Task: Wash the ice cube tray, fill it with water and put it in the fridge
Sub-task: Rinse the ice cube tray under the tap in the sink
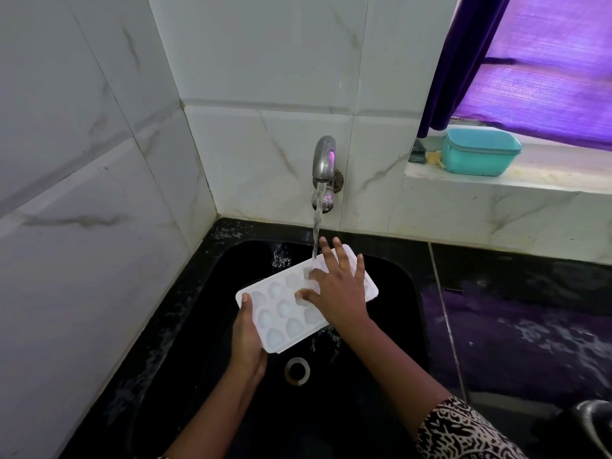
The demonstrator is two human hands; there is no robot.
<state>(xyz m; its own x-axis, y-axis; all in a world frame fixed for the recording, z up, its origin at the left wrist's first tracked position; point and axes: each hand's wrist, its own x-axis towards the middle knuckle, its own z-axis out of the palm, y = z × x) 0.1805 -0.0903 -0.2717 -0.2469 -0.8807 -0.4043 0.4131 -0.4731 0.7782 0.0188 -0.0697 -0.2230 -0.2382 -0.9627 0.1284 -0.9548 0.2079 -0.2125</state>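
A white ice cube tray (281, 309) with several rounded hollows is held tilted over the black sink (390, 326). My left hand (246, 342) grips its near left end, thumb on top of the rim. My right hand (337, 286) lies spread across the tray's far right half, fingers straight and touching the hollows. Water runs from the metal wall tap (325, 160) and lands on the tray just left of my right hand's fingers. Some water spills off the tray's near edge.
The sink drain (297, 370) lies below the tray. A wet black counter (530, 309) runs to the right. On the window ledge stands a teal lidded box (480, 152) beside a purple curtain (463, 61). A dark metal vessel (596, 422) shows at the bottom right.
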